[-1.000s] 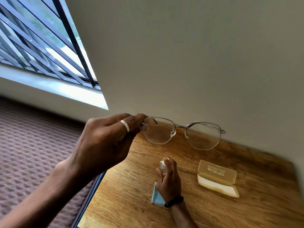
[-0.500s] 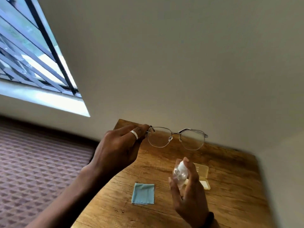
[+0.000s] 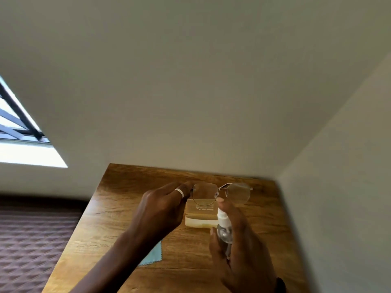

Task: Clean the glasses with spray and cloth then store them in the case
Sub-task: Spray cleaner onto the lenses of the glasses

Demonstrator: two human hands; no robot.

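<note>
My left hand (image 3: 160,210) pinches the thin metal-framed glasses (image 3: 222,193) by their left end and holds them up over the wooden table (image 3: 118,208), lenses facing me. My right hand (image 3: 241,250) grips a small clear spray bottle (image 3: 224,227) with a white nozzle, index finger on top, just below the glasses. The pale yellow glasses case (image 3: 201,216) lies open on the table behind the hands. A light blue cloth (image 3: 153,255) lies flat near the front, partly hidden by my left forearm.
The table stands in a corner, with beige walls (image 3: 211,81) behind it and on its right. A barred window (image 3: 19,123) is at the left. A brown quilted surface (image 3: 31,240) lies below the table's left edge.
My right hand has lifted the spray bottle off the table and brought it up under the glasses. The view has swung right, so the case now shows behind the left lens.
</note>
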